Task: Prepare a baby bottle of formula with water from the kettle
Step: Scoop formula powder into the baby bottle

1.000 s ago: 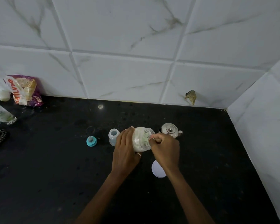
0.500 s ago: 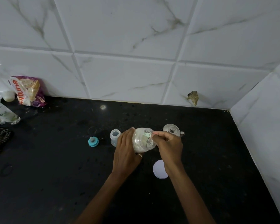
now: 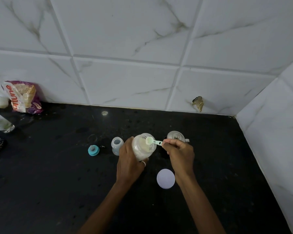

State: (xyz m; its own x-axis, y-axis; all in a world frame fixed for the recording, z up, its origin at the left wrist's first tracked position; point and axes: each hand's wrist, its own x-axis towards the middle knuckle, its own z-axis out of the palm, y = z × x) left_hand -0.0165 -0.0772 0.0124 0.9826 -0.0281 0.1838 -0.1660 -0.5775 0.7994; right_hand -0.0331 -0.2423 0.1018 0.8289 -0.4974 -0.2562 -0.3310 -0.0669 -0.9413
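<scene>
Baby bottle of clear plastic, uncapped, stands just left of the tilted clear powder jar that the left hand grips. The right hand pinches a pale green plastic scoop at the jar's mouth, seemingly heaped. A shaky carry leftward may spill powder beside the bottle's narrow neck.

Dim, flat indoor light | pale sheen on tiled wall | black counter below the wall underexposed, shadows faint | wide-angle bowing toward the wall's outer edges | detail slightly soft
</scene>
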